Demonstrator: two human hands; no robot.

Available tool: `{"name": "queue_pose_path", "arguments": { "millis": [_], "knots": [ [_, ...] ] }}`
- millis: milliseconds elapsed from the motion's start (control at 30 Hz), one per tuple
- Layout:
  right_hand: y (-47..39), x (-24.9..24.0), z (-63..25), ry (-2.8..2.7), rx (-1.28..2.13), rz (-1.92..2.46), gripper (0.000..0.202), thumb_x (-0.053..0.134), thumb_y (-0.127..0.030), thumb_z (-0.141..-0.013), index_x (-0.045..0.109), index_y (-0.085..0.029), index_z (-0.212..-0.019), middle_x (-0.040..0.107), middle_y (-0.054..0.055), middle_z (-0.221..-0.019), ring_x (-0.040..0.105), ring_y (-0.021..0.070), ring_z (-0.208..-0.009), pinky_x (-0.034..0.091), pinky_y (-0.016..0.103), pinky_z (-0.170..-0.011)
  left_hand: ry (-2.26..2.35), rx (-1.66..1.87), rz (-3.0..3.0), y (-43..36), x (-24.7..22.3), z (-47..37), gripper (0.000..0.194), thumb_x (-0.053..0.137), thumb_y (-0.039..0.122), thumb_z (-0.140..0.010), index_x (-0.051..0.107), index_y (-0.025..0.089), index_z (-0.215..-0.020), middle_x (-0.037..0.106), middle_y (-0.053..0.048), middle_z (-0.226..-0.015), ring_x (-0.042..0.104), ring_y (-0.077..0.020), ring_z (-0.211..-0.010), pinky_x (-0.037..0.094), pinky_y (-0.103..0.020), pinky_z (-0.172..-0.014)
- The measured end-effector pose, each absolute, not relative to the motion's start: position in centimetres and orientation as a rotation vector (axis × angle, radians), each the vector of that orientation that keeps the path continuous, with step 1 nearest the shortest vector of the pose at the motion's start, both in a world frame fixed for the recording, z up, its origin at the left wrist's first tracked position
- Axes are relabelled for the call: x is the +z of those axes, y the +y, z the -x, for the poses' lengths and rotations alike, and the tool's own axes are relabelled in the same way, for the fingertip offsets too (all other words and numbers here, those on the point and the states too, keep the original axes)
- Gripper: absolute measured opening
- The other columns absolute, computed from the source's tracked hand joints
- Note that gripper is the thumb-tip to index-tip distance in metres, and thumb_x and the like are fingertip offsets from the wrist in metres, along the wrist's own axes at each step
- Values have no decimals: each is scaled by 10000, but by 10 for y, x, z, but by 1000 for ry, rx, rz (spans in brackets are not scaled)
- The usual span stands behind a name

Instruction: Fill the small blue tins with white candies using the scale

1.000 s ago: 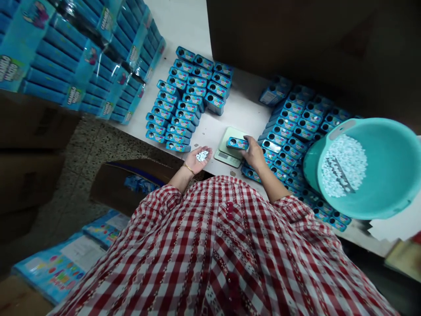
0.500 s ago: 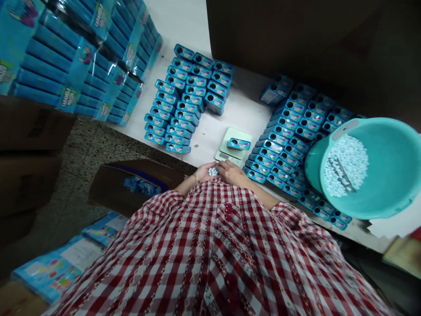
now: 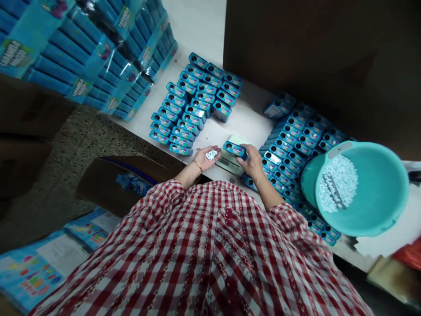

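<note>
My left hand (image 3: 204,160) is palm up at the table's front edge, cupping a small heap of white pellets (image 3: 211,154). Just right of it, my right hand (image 3: 252,160) grips a blue box (image 3: 234,148) with a round hole in its top. That box is over the pale green scale (image 3: 230,163), which the box and my right hand partly cover. Rows of similar blue boxes stand left (image 3: 187,118) and right (image 3: 279,149) of the scale.
A turquoise tub (image 3: 378,188) holding white pellets and a dark strip stands at the right. Wrapped stacks of blue packs (image 3: 59,57) rise at the back left. An open carton (image 3: 98,180) is below the table's left edge. A large dark surface (image 3: 296,48) is behind.
My right hand has left my left hand and taken hold of the box on the scale. My left hand has opened out with the pellets. The view has shifted slightly.
</note>
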State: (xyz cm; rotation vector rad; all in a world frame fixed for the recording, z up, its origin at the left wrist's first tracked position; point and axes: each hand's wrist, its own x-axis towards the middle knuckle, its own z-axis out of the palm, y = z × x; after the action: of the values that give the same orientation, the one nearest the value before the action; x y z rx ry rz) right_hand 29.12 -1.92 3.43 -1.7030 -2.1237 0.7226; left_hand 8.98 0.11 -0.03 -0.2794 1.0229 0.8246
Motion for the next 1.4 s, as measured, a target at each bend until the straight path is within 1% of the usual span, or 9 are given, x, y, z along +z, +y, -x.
{"name": "queue_pose_path", "arguments": {
  "millis": [100,233,400,567,867,1100,1233,1333,1400],
  "knots": [
    [-22,70,-276,-2494,487,1572,433,508,-297,-832,492,-184,-1250,593,105,-1079,500,258,-961,405,364,-833,993,842,284,7,-1,-96,267,413,197,-903,636,88,-804,639,-61,-678,610,-131,-663,511,-268,-698],
    [-19,90,-267,-2809,300,1568,412,493,-251,-846,501,-171,-1251,599,115,-1003,462,260,-903,365,352,-748,974,829,289,10,0,-106,284,420,223,-901,639,86,-785,647,-79,-721,603,-142,-693,499,-274,-702],
    [-25,94,-265,-2839,238,1579,392,401,-236,-898,484,-172,-1276,587,122,-1027,441,256,-901,338,358,-734,923,787,279,8,0,-111,280,428,229,-899,636,83,-783,649,-75,-717,603,-143,-677,492,-278,-681],
    [-31,89,-271,-2822,213,1655,377,405,-219,-892,512,-155,-1248,592,120,-994,448,253,-882,342,356,-723,927,773,285,7,2,-111,280,419,206,-900,626,83,-757,644,-75,-679,604,-145,-648,495,-283,-661],
    [-35,54,-296,-2260,538,1690,360,514,-248,-814,538,-175,-1166,603,94,-1056,518,238,-963,426,368,-863,946,794,330,9,1,-109,253,434,151,-891,632,84,-750,649,-79,-653,626,-134,-623,514,-248,-622],
    [-20,-10,-307,-1577,1021,1704,371,543,-464,-775,511,-194,-1028,604,32,-941,581,184,-852,501,343,-794,1023,834,364,-1,-2,-81,204,448,150,-892,637,88,-850,642,-74,-686,641,-130,-681,522,-221,-616],
    [-28,-3,-312,-1702,915,1744,443,525,-474,-800,487,-173,-1123,590,96,-1081,559,235,-999,476,407,-866,1067,814,331,-19,6,-69,193,451,127,-882,639,84,-872,648,-80,-709,644,-132,-696,525,-225,-632],
    [-44,26,-298,-2065,698,1615,456,507,-380,-846,452,-170,-1247,506,145,-1277,441,276,-1200,372,466,-999,1076,758,298,-35,12,-68,199,441,103,-876,638,79,-852,656,-82,-703,640,-128,-656,523,-231,-629],
    [-54,45,-274,-2302,695,1481,387,440,-301,-896,467,-171,-1260,527,141,-1255,449,258,-1176,368,444,-998,1062,704,307,-44,15,-69,213,423,94,-878,634,72,-857,665,-84,-706,643,-133,-651,525,-241,-634]
  ]
}}
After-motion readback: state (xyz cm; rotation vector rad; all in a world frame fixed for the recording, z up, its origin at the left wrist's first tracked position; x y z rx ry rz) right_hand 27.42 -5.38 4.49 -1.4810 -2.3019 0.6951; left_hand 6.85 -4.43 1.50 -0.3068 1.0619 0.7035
